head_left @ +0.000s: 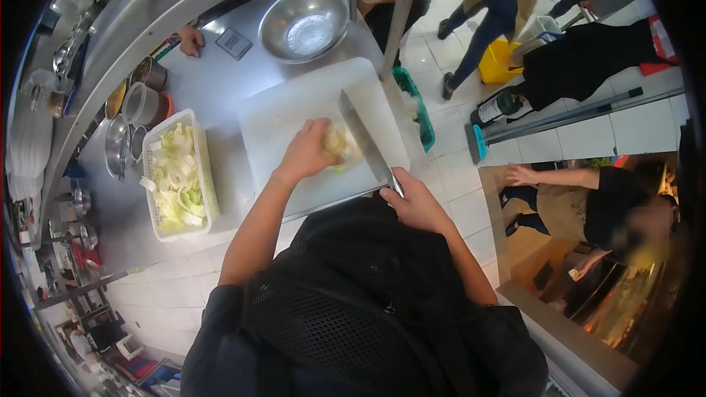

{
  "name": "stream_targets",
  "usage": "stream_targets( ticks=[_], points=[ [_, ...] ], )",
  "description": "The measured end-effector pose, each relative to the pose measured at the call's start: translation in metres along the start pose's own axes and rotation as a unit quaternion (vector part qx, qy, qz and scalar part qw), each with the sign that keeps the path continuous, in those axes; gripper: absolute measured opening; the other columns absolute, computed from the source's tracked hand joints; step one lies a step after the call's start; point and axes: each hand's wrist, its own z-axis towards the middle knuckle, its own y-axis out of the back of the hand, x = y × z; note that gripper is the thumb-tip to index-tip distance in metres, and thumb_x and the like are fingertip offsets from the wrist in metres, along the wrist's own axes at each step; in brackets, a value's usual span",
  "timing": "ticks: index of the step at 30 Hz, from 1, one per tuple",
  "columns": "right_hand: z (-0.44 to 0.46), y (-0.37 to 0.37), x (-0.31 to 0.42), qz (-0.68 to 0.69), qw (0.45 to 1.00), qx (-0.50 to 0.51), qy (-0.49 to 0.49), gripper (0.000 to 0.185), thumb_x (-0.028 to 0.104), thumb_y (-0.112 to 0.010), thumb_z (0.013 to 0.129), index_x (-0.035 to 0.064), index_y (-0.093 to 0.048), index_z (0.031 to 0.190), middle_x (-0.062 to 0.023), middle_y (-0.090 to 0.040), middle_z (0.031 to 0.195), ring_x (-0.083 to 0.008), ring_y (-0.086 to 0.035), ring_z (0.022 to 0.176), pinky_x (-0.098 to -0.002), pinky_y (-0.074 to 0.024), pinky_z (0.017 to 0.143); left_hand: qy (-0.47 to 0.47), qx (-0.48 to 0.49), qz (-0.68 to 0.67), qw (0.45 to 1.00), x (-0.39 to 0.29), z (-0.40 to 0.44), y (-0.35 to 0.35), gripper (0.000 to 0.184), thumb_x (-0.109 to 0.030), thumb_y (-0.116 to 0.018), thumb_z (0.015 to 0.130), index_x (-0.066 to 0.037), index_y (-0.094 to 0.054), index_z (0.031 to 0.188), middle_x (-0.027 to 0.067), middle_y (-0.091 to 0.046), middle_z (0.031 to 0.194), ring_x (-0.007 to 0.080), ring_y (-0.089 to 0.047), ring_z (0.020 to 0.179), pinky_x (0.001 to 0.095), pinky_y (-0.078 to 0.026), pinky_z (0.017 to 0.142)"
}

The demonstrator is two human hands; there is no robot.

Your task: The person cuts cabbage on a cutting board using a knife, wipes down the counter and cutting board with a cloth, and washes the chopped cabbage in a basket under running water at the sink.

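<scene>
Black, mesh-panelled clothing (353, 287) lies nearest. On the rectangular white cutting board (273, 114), the blurred, pale yellow-green vegetable piece (349, 148) looks light, crisp, perhaps slippery — best held from the side opposite the long steel knife (368, 141). It sits against the left hand's (304, 150) bent fingers — whether pinched, I cannot tell; the right hand's (419, 204) fingers wrap the knife's handle.

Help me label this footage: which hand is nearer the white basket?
Left. The left hand is at the pale vegetable on the cutting board, right of the white basket in the picture; the right hand, on the knife handle, is farther right.
</scene>
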Motion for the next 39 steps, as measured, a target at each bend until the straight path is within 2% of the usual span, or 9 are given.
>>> stream_targets(
  ticks=[2, 12, 19, 24, 25, 27, 30, 34, 39],
  points=[
    [0.000, 0.004, 0.015, -0.005, 0.997, 0.038, -0.067, 0.036, 0.019, -0.061, 0.097, -0.0017, -0.053, 0.125, -0.0289, -0.067, 0.104, -0.0465, -0.064, 0.103, -0.0458, -0.0501, 0.087, 0.004, -0.006, -0.005, 1.000, -0.001, -0.001, 0.000, 0.084, -0.031, -0.087, 0.066, -0.009, -0.048, 0.137, 0.0186, -0.053, 0.130, 0.0428, -0.057, 0.115, 0.0482, -0.049, 0.097],
    [0.016, 0.011, 0.043, -0.065, 0.983, 0.085, -0.152, 0.040, 0.023, -0.058, 0.099, -0.0037, -0.046, 0.126, -0.0347, -0.064, 0.104, -0.0498, -0.062, 0.104, -0.0479, -0.0495, 0.087, 0.020, -0.004, -0.005, 1.000, 0.003, 0.000, -0.002, 0.087, -0.031, -0.089, 0.065, -0.010, -0.046, 0.137, 0.0168, -0.053, 0.132, 0.0427, -0.057, 0.117, 0.0472, -0.049, 0.099],
    [0.056, -0.047, -0.025, -0.071, 0.995, 0.021, -0.069, 0.038, 0.019, -0.059, 0.097, -0.0052, -0.045, 0.123, -0.0364, -0.064, 0.095, -0.0530, -0.062, 0.097, -0.0553, -0.0478, 0.084, 0.029, -0.007, 0.008, 1.000, 0.000, 0.000, -0.005, 0.084, -0.031, -0.089, 0.065, -0.011, -0.048, 0.137, 0.0154, -0.054, 0.131, 0.0411, -0.058, 0.113, 0.0488, -0.049, 0.096],
    [0.075, -0.058, -0.044, -0.089, 0.995, -0.019, -0.031, 0.040, 0.019, -0.061, 0.095, -0.0047, -0.046, 0.124, -0.0367, -0.064, 0.097, -0.0532, -0.062, 0.099, -0.0568, -0.0481, 0.086, 0.049, 0.009, 0.050, 0.998, -0.012, -0.003, 0.003, 0.084, -0.030, -0.088, 0.066, -0.011, -0.048, 0.138, 0.0139, -0.052, 0.136, 0.0387, -0.054, 0.122, 0.0520, -0.043, 0.103],
    [0.074, -0.057, -0.046, -0.098, 0.994, -0.020, -0.047, 0.041, 0.019, -0.061, 0.095, -0.0047, -0.047, 0.125, -0.0362, -0.065, 0.098, -0.0528, -0.062, 0.099, -0.0566, -0.0485, 0.086, 0.038, 0.009, 0.056, 0.998, -0.013, -0.004, 0.002, 0.084, -0.030, -0.088, 0.066, -0.011, -0.048, 0.138, 0.0139, -0.052, 0.136, 0.0387, -0.054, 0.122, 0.0520, -0.043, 0.103],
    [0.075, -0.051, -0.046, -0.106, 0.992, -0.029, -0.061, 0.042, 0.019, -0.062, 0.094, -0.0046, -0.047, 0.127, -0.0357, -0.065, 0.099, -0.0524, -0.063, 0.099, -0.0564, -0.0488, 0.086, -0.090, -0.075, 0.075, 0.990, -0.005, -0.003, -0.005, 0.081, -0.028, -0.085, 0.068, -0.012, -0.049, 0.139, 0.0122, -0.051, 0.140, 0.0371, -0.048, 0.130, 0.0519, -0.040, 0.106],
    [0.072, -0.053, -0.048, -0.071, 0.993, -0.023, -0.094, 0.045, 0.020, -0.063, 0.093, -0.0037, -0.048, 0.128, -0.0349, -0.065, 0.102, -0.0513, -0.063, 0.100, -0.0560, -0.0492, 0.087, -0.168, 0.007, 0.015, 0.986, 0.012, 0.010, -0.007, 0.077, -0.029, -0.085, 0.067, -0.014, -0.052, 0.135, 0.0080, -0.051, 0.139, 0.0347, -0.046, 0.130, 0.0540, -0.038, 0.106],
    [0.070, -0.047, -0.045, -0.081, 0.994, -0.020, -0.067, 0.046, 0.021, -0.066, 0.092, -0.0023, -0.049, 0.127, -0.0343, -0.066, 0.099, -0.0515, -0.063, 0.099, -0.0550, -0.0496, 0.086, -0.127, 0.025, 0.037, 0.991, 0.014, 0.006, 0.004, 0.074, -0.030, -0.084, 0.067, -0.015, -0.054, 0.133, 0.0084, -0.051, 0.137, 0.0351, -0.049, 0.125, 0.0520, -0.039, 0.105],
    [0.054, -0.032, -0.020, -0.068, 0.996, -0.016, -0.048, 0.041, 0.020, -0.068, 0.090, -0.0026, -0.053, 0.121, -0.0337, -0.066, 0.094, -0.0514, -0.063, 0.096, -0.0527, -0.0499, 0.083, 0.064, -0.110, 0.067, 0.990, 0.019, -0.026, 0.002, 0.076, -0.036, -0.087, 0.068, -0.012, -0.054, 0.132, 0.0125, -0.052, 0.128, 0.0373, -0.050, 0.120, 0.0468, -0.042, 0.103]
  ],
)
